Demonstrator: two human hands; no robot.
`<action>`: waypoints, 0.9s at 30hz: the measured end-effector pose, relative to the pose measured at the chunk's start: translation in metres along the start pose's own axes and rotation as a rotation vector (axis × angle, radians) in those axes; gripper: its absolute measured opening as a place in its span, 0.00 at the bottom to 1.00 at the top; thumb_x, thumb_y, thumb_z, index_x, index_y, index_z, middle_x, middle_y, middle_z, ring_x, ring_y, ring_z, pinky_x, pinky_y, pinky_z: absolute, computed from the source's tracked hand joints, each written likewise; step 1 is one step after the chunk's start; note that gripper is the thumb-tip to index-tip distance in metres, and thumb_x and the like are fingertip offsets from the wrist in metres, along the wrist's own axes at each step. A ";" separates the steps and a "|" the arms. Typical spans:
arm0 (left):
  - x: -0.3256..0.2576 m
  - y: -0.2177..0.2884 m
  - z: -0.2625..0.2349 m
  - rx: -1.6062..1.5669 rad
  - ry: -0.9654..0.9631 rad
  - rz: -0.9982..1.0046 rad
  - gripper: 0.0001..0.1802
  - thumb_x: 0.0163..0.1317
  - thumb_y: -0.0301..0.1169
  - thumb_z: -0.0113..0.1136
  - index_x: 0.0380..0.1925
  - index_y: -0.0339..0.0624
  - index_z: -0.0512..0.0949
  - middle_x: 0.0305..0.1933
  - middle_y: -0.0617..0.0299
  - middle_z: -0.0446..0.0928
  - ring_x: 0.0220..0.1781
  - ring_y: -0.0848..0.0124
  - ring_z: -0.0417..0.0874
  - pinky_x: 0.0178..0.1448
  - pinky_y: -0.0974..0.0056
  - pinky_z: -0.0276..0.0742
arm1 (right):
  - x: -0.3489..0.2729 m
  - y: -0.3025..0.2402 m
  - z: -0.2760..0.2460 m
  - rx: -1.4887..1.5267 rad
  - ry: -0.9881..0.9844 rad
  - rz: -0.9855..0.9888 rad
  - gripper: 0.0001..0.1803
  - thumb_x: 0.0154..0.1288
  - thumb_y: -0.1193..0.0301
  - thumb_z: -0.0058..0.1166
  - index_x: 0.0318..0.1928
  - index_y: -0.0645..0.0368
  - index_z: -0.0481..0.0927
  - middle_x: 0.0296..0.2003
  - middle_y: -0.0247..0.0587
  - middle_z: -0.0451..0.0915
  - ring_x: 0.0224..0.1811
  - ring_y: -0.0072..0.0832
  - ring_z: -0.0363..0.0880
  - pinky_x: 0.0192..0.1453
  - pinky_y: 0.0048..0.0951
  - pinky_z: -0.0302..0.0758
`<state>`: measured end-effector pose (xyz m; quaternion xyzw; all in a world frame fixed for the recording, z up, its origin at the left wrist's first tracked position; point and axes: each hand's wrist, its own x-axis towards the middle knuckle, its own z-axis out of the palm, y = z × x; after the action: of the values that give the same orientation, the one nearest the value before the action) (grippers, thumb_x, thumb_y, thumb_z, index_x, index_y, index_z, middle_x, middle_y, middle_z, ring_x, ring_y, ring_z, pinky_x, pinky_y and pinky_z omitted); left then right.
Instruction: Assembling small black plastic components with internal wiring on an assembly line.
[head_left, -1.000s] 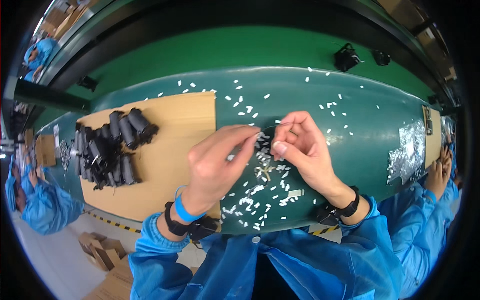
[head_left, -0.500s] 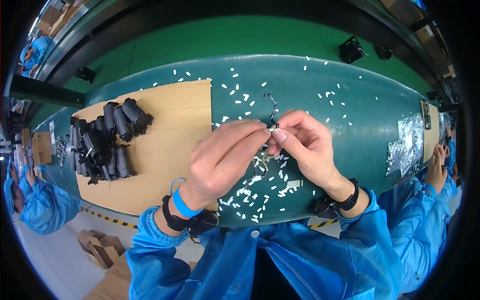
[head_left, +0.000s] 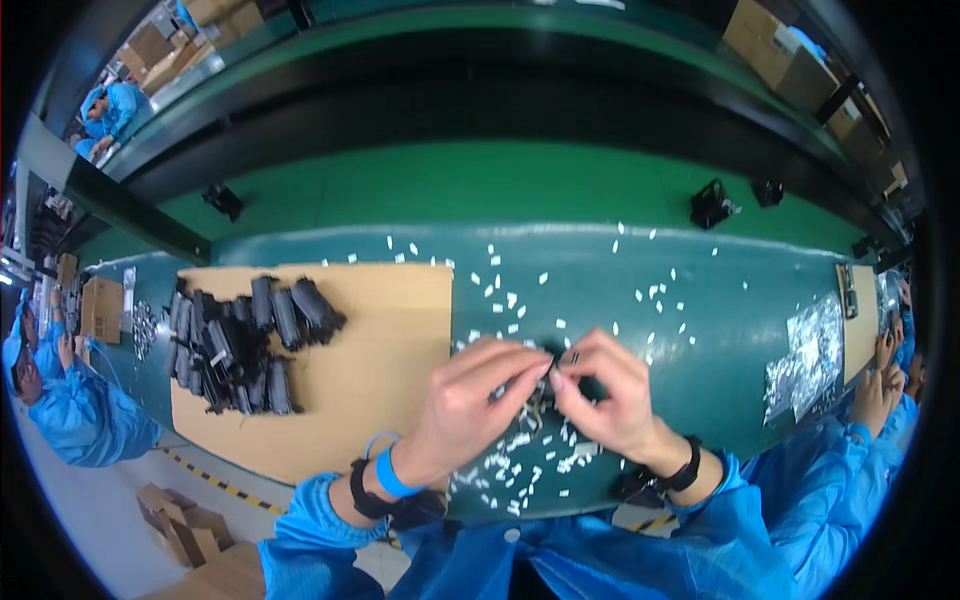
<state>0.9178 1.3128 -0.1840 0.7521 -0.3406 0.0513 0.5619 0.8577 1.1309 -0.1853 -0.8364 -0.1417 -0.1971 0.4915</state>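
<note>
Small thin black piece (head_left: 572, 357) pinched by bare left hand (head_left: 480, 395) and bare right hand (head_left: 615, 400), fingertips close together; small white oblong pieces (head_left: 544, 278) scattered on green tabletop (head_left: 725, 330).

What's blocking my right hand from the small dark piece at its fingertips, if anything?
Nothing visible: the right hand pinches the small dark piece, with the left hand close beside it. Loose white pieces lie on the table below.
</note>
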 end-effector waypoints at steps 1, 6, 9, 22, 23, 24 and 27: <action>-0.005 0.001 0.001 -0.023 -0.001 -0.022 0.08 0.55 0.18 0.69 0.37 0.31 0.84 0.34 0.52 0.83 0.34 0.59 0.84 0.38 0.61 0.80 | -0.004 -0.002 0.002 0.012 0.003 0.005 0.06 0.58 0.82 0.64 0.35 0.66 0.80 0.31 0.45 0.80 0.31 0.34 0.81 0.33 0.30 0.78; -0.004 0.001 0.000 -0.019 0.001 -0.040 0.07 0.56 0.17 0.67 0.36 0.32 0.84 0.34 0.55 0.84 0.33 0.66 0.85 0.37 0.66 0.80 | -0.004 -0.008 0.000 0.027 -0.008 0.086 0.05 0.59 0.82 0.63 0.36 0.66 0.80 0.31 0.43 0.78 0.30 0.30 0.79 0.33 0.29 0.77; -0.005 0.006 -0.002 -0.020 0.047 -0.171 0.07 0.57 0.17 0.67 0.37 0.33 0.84 0.33 0.56 0.84 0.33 0.69 0.84 0.37 0.66 0.79 | -0.003 -0.006 -0.001 0.045 0.048 0.082 0.05 0.60 0.83 0.61 0.36 0.67 0.78 0.31 0.42 0.78 0.28 0.28 0.77 0.33 0.27 0.75; -0.002 -0.009 0.001 -0.290 -0.067 -0.190 0.12 0.60 0.19 0.65 0.45 0.34 0.84 0.36 0.56 0.83 0.34 0.70 0.84 0.37 0.68 0.79 | -0.005 0.006 0.003 0.655 -0.071 0.470 0.03 0.76 0.75 0.48 0.44 0.63 0.72 0.37 0.33 0.75 0.39 0.18 0.74 0.44 0.22 0.72; -0.002 -0.009 -0.001 -0.262 -0.066 -0.181 0.11 0.60 0.19 0.66 0.43 0.34 0.84 0.35 0.57 0.83 0.33 0.70 0.83 0.37 0.68 0.79 | -0.005 0.007 0.002 0.654 -0.090 0.503 0.04 0.76 0.75 0.48 0.45 0.63 0.73 0.37 0.33 0.76 0.39 0.18 0.74 0.45 0.23 0.72; -0.001 -0.009 -0.001 -0.234 -0.065 -0.170 0.09 0.60 0.19 0.66 0.42 0.34 0.85 0.34 0.57 0.83 0.32 0.70 0.83 0.36 0.68 0.78 | -0.006 0.007 0.002 0.652 -0.108 0.535 0.04 0.76 0.75 0.49 0.46 0.64 0.73 0.37 0.33 0.76 0.40 0.18 0.74 0.45 0.23 0.73; -0.002 -0.009 -0.001 -0.219 -0.037 -0.181 0.08 0.60 0.20 0.67 0.39 0.35 0.85 0.33 0.57 0.83 0.31 0.70 0.82 0.35 0.69 0.77 | -0.007 0.001 0.013 0.567 0.145 0.476 0.06 0.71 0.79 0.54 0.47 0.64 0.75 0.35 0.35 0.77 0.37 0.20 0.76 0.42 0.24 0.74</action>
<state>0.9214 1.3160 -0.1915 0.7147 -0.2853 -0.0508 0.6366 0.8549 1.1420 -0.1951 -0.6605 0.0429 -0.0890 0.7443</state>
